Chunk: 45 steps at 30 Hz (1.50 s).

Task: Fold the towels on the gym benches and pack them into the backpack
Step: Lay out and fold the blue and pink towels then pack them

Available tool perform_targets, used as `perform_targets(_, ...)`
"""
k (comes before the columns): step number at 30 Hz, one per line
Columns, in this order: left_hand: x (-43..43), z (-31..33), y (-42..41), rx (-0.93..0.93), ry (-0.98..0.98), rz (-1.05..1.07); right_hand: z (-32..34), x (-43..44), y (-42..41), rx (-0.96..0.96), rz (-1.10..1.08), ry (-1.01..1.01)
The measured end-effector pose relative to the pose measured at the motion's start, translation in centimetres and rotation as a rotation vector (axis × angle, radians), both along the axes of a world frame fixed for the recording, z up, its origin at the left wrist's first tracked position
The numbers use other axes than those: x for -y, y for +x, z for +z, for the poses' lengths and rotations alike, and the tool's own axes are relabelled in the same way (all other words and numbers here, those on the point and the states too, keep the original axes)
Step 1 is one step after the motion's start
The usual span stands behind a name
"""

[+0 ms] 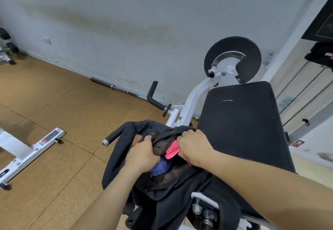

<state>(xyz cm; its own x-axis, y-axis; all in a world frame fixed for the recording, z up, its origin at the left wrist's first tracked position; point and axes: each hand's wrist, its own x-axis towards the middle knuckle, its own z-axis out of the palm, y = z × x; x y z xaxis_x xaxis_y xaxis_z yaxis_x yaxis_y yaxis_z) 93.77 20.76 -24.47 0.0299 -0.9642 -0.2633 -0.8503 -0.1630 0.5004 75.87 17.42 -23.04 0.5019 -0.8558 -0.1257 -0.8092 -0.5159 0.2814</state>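
Now left hand [144,156] grips backpack [117,152]; patch [138,138] unreadable.

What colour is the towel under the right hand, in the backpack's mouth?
Pink: the towel under the right hand shows best in the head view.

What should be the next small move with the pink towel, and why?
Probably the right hand should push the pink towel deeper into the backpack, beside the purple towel: it sticks out of the mouth that the left hand holds open.
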Motion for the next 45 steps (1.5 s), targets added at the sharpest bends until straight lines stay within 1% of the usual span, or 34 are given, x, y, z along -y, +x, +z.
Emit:
perform_targets(2,0.4,0.0,0.2,-0.178,-0.079,0.144,0.0,0.1,0.5,0.086,-0.04,0.05)
perform_targets(4,0.6,0.9,0.5,-0.289,-0.197,0.224,-0.3,0.0,1.8,0.123,-0.039,0.07)
perform_targets(7,0.9,3.2,0.7,-0.403,-0.323,0.237,-2.3,-1.0,4.1,-0.01,0.121,0.074)
perform_targets(10,1.6,4.5,0.6,-0.431,-0.399,0.25,-3.1,-1.8,4.6,-0.174,0.09,0.216)
perform_targets(12,2.2,4.4,0.6,-0.473,-0.347,0.275,-2.7,-2.2,4.2,-0.26,0.145,0.278)
perform_targets(14,3.0,3.5,0.6,-0.523,-0.252,0.278,-1.7,-2.7,3.4,-0.272,0.195,0.362)
perform_targets(16,3.4,2.5,0.2,-0.551,-0.185,0.256,0.2,-2.8,2.3,-0.222,0.222,0.389)
perform_targets(17,3.3,2.1,-0.4,-0.557,-0.155,0.23,1.4,-2.8,1.6,-0.174,0.233,0.364)
perform_targets(19,2.7,1.0,-1.9,-0.509,-0.074,0.11,3.8,-2.4,0.3,-0.022,0.258,0.178)
perform_targets(20,2.2,0.3,-2.8,-0.459,-0.034,0.035,4.5,-1.8,-0.3,0.07,0.216,0.074)
perform_targets(21,1.7,-0.3,-3.7,-0.397,0.008,-0.032,4.8,-1.2,-1.0,0.176,0.113,0.019)
perform_targets(22,1.2,-0.9,-4.5,-0.34,0.044,-0.092,5.0,-0.7,-1.4,0.288,-0.034,0.021)
perform_targets(23,0.9,-1.2,-5.0,-0.296,0.079,-0.141,5.0,-0.4,-1.7,0.351,-0.165,0.072)
perform_targets(24,0.7,-1.5,-5.3,-0.282,0.101,-0.192,4.8,-0.3,-1.9,0.315,-0.208,0.143)
perform_targets(26,0.7,-1.5,-5.4,-0.314,0.182,-0.298,3.4,-0.4,-1.6,0.035,-0.107,0.263)
perform_targets(27,0.6,-1.1,-5.0,-0.368,0.256,-0.351,2.2,-0.4,-1.3,-0.096,-0.056,0.303)
perform_targets(28,0.4,-0.6,-4.4,-0.473,0.324,-0.374,1.2,-0.4,-1.1,-0.186,-0.05,0.325)
perform_targets(29,0.2,-0.4,-3.3,-0.607,0.354,-0.329,0.4,-0.3,-1.0,-0.217,-0.073,0.32)
perform_targets(30,-0.1,-0.3,-2.1,-0.727,0.326,-0.196,-0.2,0.0,-1.1,-0.212,-0.1,0.306)
perform_targets(31,-0.5,-0.5,-0.6,-0.828,0.221,0.032,-0.7,0.3,-1.3,-0.191,-0.118,0.3)
perform_targets(32,-0.6,-2.0,1.4,-0.813,0.07,0.298,-1.0,0.4,-1.5,-0.189,-0.128,0.309)
perform_targets(33,-0.8,-4.2,3.5,-0.701,-0.044,0.535,-1.2,0.6,-1.6,-0.194,-0.134,0.321)
perform_targets(34,-1.3,-6.6,5.5,-0.553,-0.039,0.685,-1.4,0.7,-1.6,-0.196,-0.14,0.332)
perform_targets(35,-1.8,-9.7,7.2,-0.441,0.057,0.776,-1.7,0.8,-1.6,-0.204,-0.143,0.341)
perform_targets(36,-2.4,-12.6,8.2,-0.43,0.222,0.854,-2.0,0.8,-1.4,-0.213,-0.137,0.345)
perform_targets(37,-3.0,-14.7,8.6,-0.462,0.344,0.915,-2.3,0.9,-1.2,-0.22,-0.132,0.353)
perform_targets(38,-3.1,-16.6,8.7,-0.468,0.408,0.956,-2.5,0.9,-1.1,-0.225,-0.13,0.365)
perform_targets(40,-3.4,-19.3,8.7,-0.496,0.452,0.995,-2.9,0.9,-1.0,-0.23,-0.146,0.393)
perform_targets(43,-5.0,-20.4,9.3,-0.41,0.491,1.044,-2.9,0.7,-1.1,-0.216,-0.169,0.418)
perform_targets(44,-6.0,-20.9,9.7,-0.497,0.458,1.111,-2.8,0.5,-1.1,-0.201,-0.17,0.427)
perform_targets(45,-6.6,-20.9,9.8,-0.713,0.445,1.195,-2.8,0.4,-1.1,-0.178,-0.168,0.433)
